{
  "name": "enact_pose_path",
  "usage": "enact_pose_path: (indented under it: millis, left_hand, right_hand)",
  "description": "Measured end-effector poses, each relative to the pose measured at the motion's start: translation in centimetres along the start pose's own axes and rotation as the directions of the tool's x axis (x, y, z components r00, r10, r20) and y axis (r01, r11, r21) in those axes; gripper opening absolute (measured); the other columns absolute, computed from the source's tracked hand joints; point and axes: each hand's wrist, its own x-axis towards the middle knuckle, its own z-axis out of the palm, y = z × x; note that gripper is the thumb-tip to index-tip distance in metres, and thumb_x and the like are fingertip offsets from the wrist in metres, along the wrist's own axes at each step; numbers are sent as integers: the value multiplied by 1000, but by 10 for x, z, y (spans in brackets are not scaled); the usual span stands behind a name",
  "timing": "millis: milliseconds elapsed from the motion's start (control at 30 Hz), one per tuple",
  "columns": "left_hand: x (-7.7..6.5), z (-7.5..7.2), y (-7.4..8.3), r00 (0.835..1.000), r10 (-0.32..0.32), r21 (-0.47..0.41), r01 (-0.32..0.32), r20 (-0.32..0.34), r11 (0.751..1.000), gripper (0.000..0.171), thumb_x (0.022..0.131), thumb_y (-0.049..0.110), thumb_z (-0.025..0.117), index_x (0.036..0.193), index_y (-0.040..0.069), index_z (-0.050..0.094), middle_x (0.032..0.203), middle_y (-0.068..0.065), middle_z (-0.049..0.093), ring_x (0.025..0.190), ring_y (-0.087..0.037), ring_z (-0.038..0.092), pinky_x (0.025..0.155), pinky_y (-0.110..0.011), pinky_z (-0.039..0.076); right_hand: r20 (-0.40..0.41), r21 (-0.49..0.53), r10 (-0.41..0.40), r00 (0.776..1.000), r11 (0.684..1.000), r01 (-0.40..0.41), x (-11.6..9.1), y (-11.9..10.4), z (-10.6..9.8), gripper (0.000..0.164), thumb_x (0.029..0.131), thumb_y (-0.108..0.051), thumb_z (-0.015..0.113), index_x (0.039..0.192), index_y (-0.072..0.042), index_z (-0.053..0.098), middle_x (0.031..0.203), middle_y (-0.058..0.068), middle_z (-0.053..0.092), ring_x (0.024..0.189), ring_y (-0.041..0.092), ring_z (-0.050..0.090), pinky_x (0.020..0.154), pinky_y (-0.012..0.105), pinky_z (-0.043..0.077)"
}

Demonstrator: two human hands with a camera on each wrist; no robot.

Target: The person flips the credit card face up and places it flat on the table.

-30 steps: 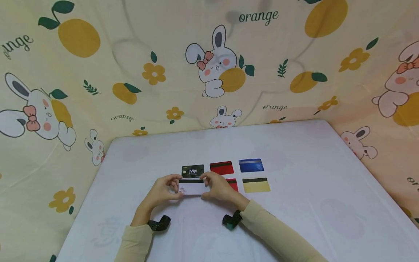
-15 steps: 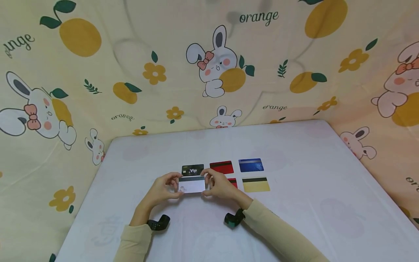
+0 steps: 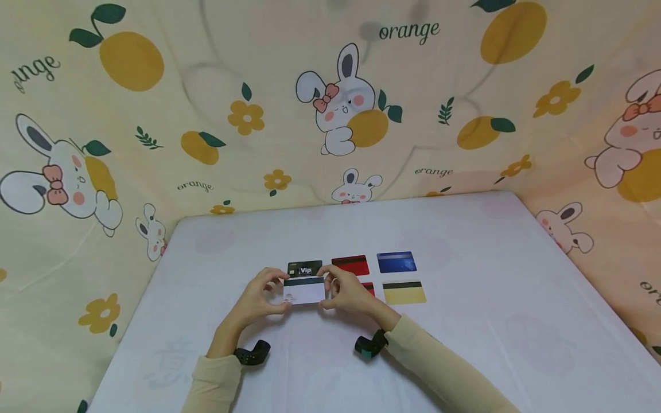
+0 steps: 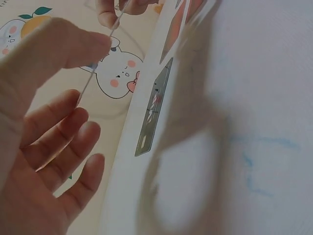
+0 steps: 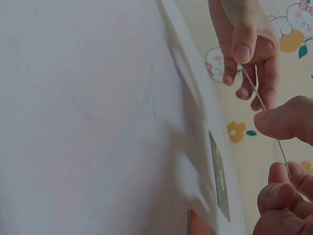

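Both hands hold a white card (image 3: 303, 291) with a dark stripe along its upper part. My left hand (image 3: 257, 295) pinches its left end between thumb and fingers. At the other end, my right hand (image 3: 348, 293) grips it the same way. Both wrist views show the card nearly edge-on as a thin line, raised above the tabletop. Just behind it lies a black card marked "Vip" (image 3: 304, 268), its lower part overlapped by the white card in the head view.
To the right lie a red card (image 3: 350, 265), a second red card (image 3: 369, 288) partly hidden by the right hand, a blue card (image 3: 396, 262) and a gold card (image 3: 404, 293). The white-covered table (image 3: 465, 344) meets a patterned cloth (image 3: 289, 57) at the back.
The white card has risen slightly and tilted in both hands, its stripe catching more light. The right hand has shifted a little. The other cards stay put.
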Motion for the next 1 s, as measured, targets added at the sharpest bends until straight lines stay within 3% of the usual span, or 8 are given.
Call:
enact_pose_path:
  millis: [333, 667, 1000]
  left_hand:
    - [0, 5, 6, 1000, -4, 19, 4, 12, 1000, 55, 66, 11, 85, 116, 6, 65, 119, -16, 60, 111, -32, 54, 92, -52, 48]
    - [3, 9, 9, 1000, -18, 78, 18, 3, 997, 57, 65, 12, 86, 117, 8, 66, 121, -13, 60, 117, -31, 52, 100, -53, 43]
    - [8, 13, 9, 1000, -16, 83, 14, 24, 996, 59, 64, 15, 88, 119, 9, 65, 122, -11, 60, 119, -31, 53, 103, -54, 42]
  right_hand:
    - [-10, -6, -26, 1000, 1000, 26, 0, 0, 1, 52, 71, 0, 77, 117, -5, 53, 84, 12, 57, 57, 5, 43, 54, 16, 37]
    - [-16, -24, -47, 999, 999, 47, 1, -1, 4, 54, 70, 0, 78, 117, -4, 52, 84, 15, 58, 57, 5, 44, 54, 15, 38]
    - [-9, -9, -29, 1000, 1000, 29, 2, -5, 4, 54, 72, 0, 77, 119, -4, 50, 83, 15, 58, 58, 7, 44, 53, 16, 37]
